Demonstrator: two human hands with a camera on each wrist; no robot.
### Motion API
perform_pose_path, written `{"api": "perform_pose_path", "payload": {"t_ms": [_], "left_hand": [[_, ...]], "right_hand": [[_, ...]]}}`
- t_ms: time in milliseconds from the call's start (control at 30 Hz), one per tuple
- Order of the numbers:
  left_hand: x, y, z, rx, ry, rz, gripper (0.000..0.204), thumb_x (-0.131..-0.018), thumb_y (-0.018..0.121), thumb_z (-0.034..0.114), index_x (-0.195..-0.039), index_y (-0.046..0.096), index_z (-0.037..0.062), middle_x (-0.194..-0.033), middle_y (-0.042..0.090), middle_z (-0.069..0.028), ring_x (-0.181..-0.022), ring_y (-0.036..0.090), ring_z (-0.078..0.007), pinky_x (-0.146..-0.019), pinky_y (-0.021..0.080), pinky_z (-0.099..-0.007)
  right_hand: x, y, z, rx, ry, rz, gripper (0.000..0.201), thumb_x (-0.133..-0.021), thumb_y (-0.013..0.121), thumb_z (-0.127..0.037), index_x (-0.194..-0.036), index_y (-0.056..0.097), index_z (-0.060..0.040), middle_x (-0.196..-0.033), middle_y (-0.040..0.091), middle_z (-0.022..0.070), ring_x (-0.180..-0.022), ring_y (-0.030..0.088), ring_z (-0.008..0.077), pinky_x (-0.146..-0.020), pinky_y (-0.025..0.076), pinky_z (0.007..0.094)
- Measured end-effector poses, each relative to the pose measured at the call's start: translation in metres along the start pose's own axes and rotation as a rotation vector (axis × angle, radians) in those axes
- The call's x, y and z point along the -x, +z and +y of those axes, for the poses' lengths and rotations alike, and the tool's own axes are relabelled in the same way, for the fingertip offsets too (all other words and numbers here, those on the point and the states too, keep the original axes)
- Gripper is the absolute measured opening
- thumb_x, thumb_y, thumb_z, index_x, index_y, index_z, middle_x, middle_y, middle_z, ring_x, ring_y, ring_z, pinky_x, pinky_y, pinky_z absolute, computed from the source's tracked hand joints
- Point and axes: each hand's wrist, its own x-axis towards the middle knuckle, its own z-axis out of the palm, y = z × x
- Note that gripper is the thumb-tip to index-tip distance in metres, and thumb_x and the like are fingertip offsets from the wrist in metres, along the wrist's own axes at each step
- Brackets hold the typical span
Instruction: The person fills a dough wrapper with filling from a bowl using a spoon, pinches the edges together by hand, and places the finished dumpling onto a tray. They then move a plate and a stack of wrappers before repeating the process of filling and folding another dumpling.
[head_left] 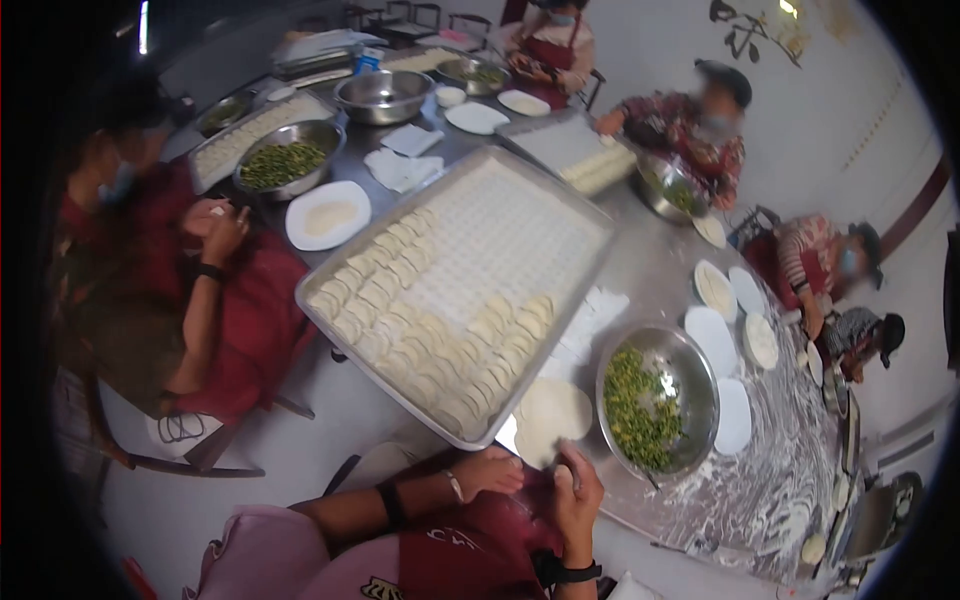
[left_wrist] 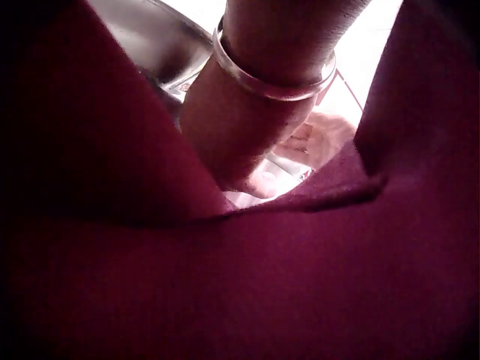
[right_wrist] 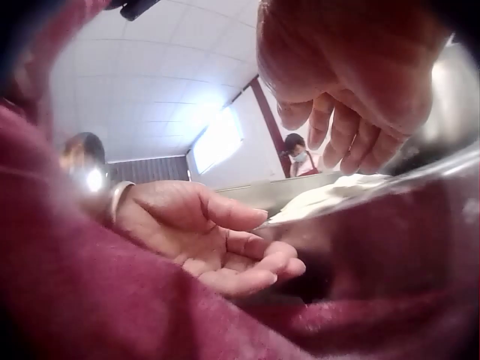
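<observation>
My left hand (head_left: pixel 490 473) is palm up below the table edge in the right wrist view, its fingers loosely bent around nothing. My right hand (head_left: pixel 577 500) is at the table edge, fingers pointing down beside a pile of pale round dough wrappers (head_left: pixel 550 415). In the right wrist view, the right hand (right_wrist: pixel 352 82) hangs over the wrappers (right_wrist: pixel 330 196), with nothing seen in its grasp. A steel bowl (head_left: pixel 707 385) of chopped green filling (head_left: pixel 640 410) stands right of the wrappers. Apron cloth (left_wrist: pixel 247 285) hides much of the left wrist view.
A large metal tray (head_left: pixel 318 300) bears rows of dumplings (head_left: pixel 400 330) and juts over the table edge. White plates (head_left: pixel 710 340) and scattered flour (head_left: pixel 770 480) lie to the right. A seated person (head_left: pixel 180 290) is at the left; several others work around the table.
</observation>
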Motion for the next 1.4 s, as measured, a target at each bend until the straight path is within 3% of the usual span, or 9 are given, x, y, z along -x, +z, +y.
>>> {"api": "perform_pose_path", "payload": {"t_ms": [167,333,467,567,700,767,833,1033,1400], "left_hand": [[0.0,-0.001,0.001,0.116,-0.01,-0.012,0.048,-0.094,0.066,0.034,-0.119,0.055,-0.0055,-0.117,0.062,-0.0249,-0.108,0.064,-0.0345,-0.095,0.054,-0.0449],[-0.007,-0.007,-0.002,0.166,-0.002,-0.08,0.055,-0.087,0.073,0.038,-0.116,0.055,-0.004,-0.116,0.061,-0.026,-0.108,0.064,-0.0365,-0.095,0.053,-0.0477],[0.005,0.005,0.009,0.083,-0.028,-0.066,0.042,-0.1,0.054,0.026,-0.125,0.051,-0.0082,-0.126,0.058,-0.0284,-0.119,0.059,-0.0379,-0.104,0.047,-0.0487],[0.008,-0.002,0.007,0.019,0.026,-0.128,0.043,-0.105,0.038,0.024,-0.13,0.047,-0.0099,-0.127,0.058,-0.0289,-0.126,0.054,-0.0396,-0.112,0.04,-0.0511],[0.001,-0.001,0.01,0.101,-0.073,-0.044,0.037,-0.102,0.05,0.021,-0.127,0.05,-0.0073,-0.125,0.06,-0.024,-0.119,0.059,-0.0379,-0.102,0.05,-0.0479],[-0.017,-0.029,-0.008,-0.157,0.183,-0.196,0.035,-0.1,0.054,0.019,-0.126,0.051,-0.0049,-0.123,0.061,-0.0213,-0.116,0.061,-0.0366,-0.099,0.052,-0.0469],[0.009,-0.004,0.012,-0.072,0.141,-0.169,0.033,-0.098,0.055,0.017,-0.125,0.052,-0.0015,-0.119,0.062,-0.018,-0.113,0.063,-0.0355,-0.097,0.054,-0.0471],[0.026,0.011,0.027,0.061,0.055,-0.099,0.034,-0.097,0.055,0.014,-0.126,0.053,-0.0031,-0.116,0.063,-0.0172,-0.104,0.066,-0.0307,-0.092,0.057,-0.0424],[0.035,0.019,0.034,-0.062,0.093,-0.073,0.035,-0.098,0.051,0.015,-0.127,0.054,-0.0053,-0.116,0.065,-0.016,-0.099,0.068,-0.0256,-0.086,0.058,-0.0341]], "right_hand": [[-0.078,0.03,0.002,0.402,-0.316,-0.059,0.04,-0.088,0.065,-0.014,-0.125,0.059,0.0003,-0.135,0.053,0.0279,-0.126,0.048,0.0466,-0.107,0.038,0.0487],[-0.106,0.05,0.039,0.366,-0.269,-0.059,0.039,-0.091,0.065,-0.018,-0.124,0.058,0.0022,-0.132,0.052,0.0327,-0.124,0.05,0.0488,-0.103,0.042,0.0476],[-0.098,0.05,0.037,0.414,-0.317,-0.018,0.038,-0.086,0.07,-0.016,-0.118,0.06,0.0004,-0.126,0.057,0.0258,-0.114,0.054,0.0455,-0.095,0.046,0.0484],[-0.092,0.049,0.028,0.468,-0.274,-0.003,0.04,-0.085,0.07,-0.023,-0.117,0.061,-0.0007,-0.123,0.058,0.0192,-0.113,0.054,0.0409,-0.094,0.046,0.0464],[-0.079,0.048,0.023,0.483,-0.219,0.022,0.041,-0.084,0.071,-0.027,-0.115,0.063,-0.0007,-0.121,0.059,0.0153,-0.113,0.054,0.0375,-0.092,0.047,0.0448],[-0.069,0.05,0.016,0.486,-0.198,0.03,0.042,-0.083,0.071,-0.025,-0.117,0.063,-0.0027,-0.122,0.06,0.0162,-0.112,0.055,0.0389,-0.094,0.045,0.0464],[-0.059,0.051,0.008,0.511,-0.187,0.071,0.041,-0.083,0.071,-0.025,-0.116,0.064,-0.0028,-0.12,0.06,0.0166,-0.111,0.056,0.0395,-0.096,0.044,0.0466],[-0.036,0.04,0.022,0.298,-0.085,0.086,0.037,-0.087,0.067,-0.019,-0.117,0.063,0.0011,-0.126,0.062,0.0204,-0.125,0.051,0.0396,-0.106,0.038,0.0457],[0.015,0.008,0.012,0.198,0.123,0.247,0.028,-0.083,0.068,-0.004,-0.111,0.068,-0.0009,-0.118,0.066,0.0183,-0.114,0.061,0.0358,-0.099,0.047,0.0409]]}}
